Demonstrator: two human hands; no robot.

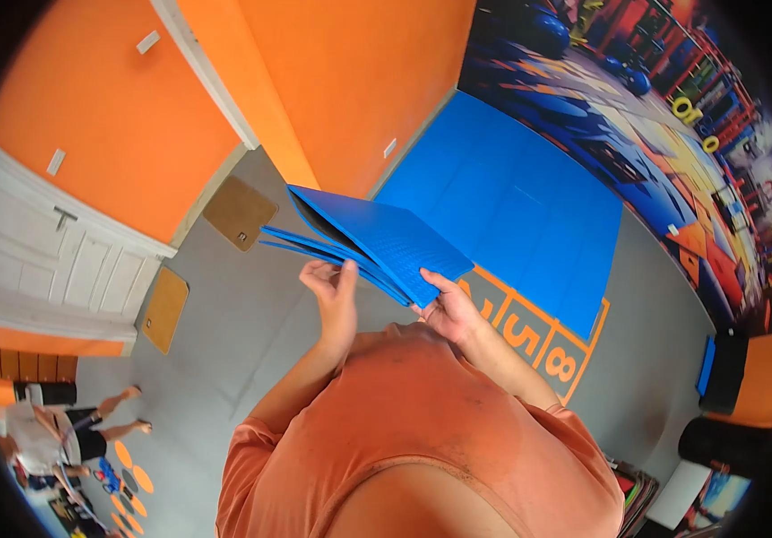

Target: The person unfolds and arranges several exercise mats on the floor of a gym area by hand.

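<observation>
A blue folding exercise mat [377, 229] with a textured top is in front of my chest, its layers parted at the left end and together near my right hand. My right hand [450, 309] is closed on the near right corner, thumb on top and fingers underneath. At the near left edge, my left hand [330, 285] is closed on the lower layers with thumb and bent fingers. A dark gap shows between the upper layer and the lower ones.
A large blue floor mat [520, 197] lies ahead beside orange number squares [529, 332]. Two brown mats [241, 212] lie at left near a white door [36, 224]. Another person [54, 439] stands at lower left near orange floor discs [141, 478]. Black and orange items [753, 386] sit at right.
</observation>
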